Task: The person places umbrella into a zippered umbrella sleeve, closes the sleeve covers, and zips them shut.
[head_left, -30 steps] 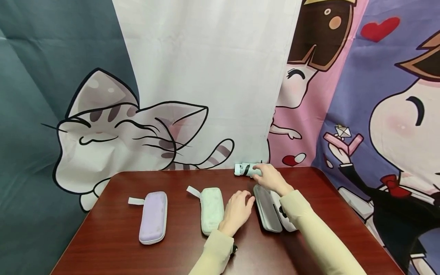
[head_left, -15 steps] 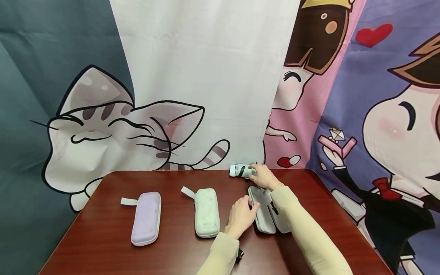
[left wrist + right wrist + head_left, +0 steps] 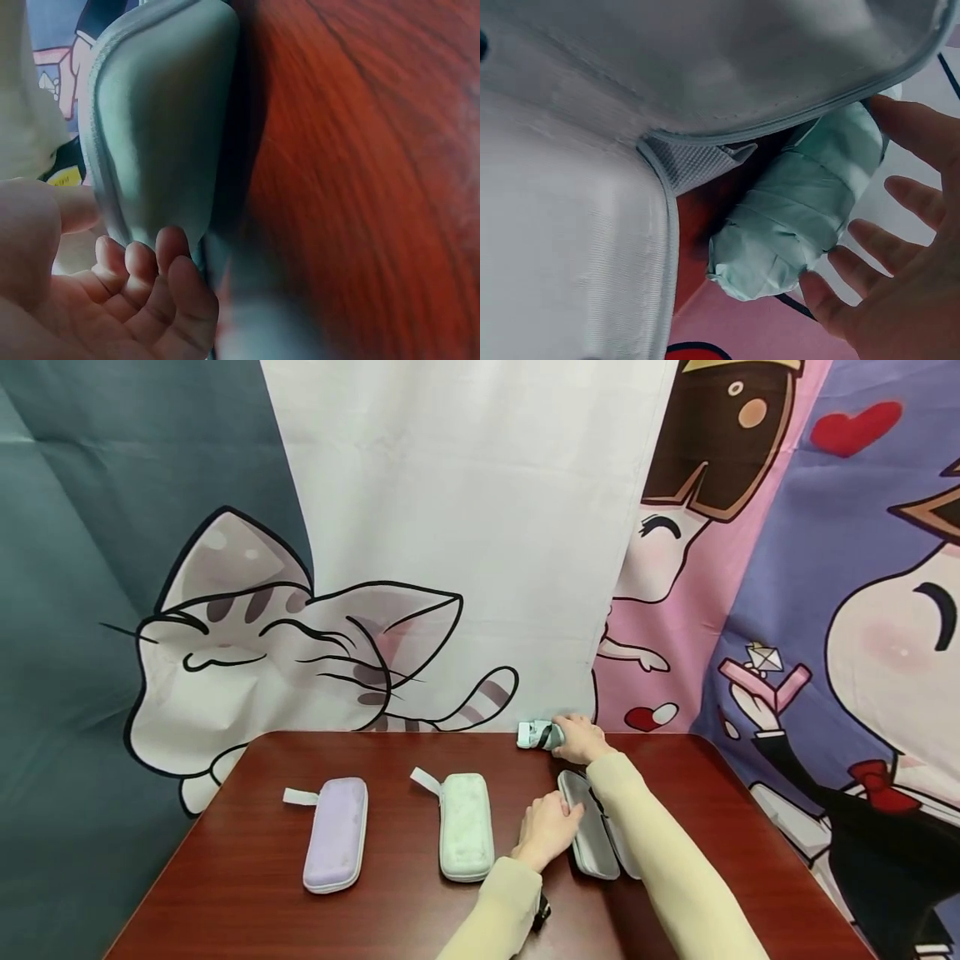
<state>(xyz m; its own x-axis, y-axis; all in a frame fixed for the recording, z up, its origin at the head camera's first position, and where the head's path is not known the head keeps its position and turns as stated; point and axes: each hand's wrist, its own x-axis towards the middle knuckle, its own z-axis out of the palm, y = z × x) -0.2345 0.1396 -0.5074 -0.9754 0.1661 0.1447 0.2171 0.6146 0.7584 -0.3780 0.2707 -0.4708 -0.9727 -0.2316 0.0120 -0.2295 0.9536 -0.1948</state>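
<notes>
An opened zippered hard case, mint outside and grey inside, lies unfolded on the table. My left hand is at its left half. In the left wrist view, curled fingers touch the outer shell, with the thumb at the zip rim, pinching that edge. A compact folded umbrella, mint with a black strap, lies at the table's back edge. My right hand covers its right end. In the right wrist view, fairly straight fingers lie along one side of the umbrella; the contact is partly hidden.
A closed lilac case lies at the left of the brown table. A closed pale green case with a wrist strap lies in the middle. A printed cartoon curtain hangs right behind the table.
My left hand has moved right, from beside the pale green case to the opened case's left edge, and its fingers have curled there. The right hand has settled lower at the umbrella's right end.
</notes>
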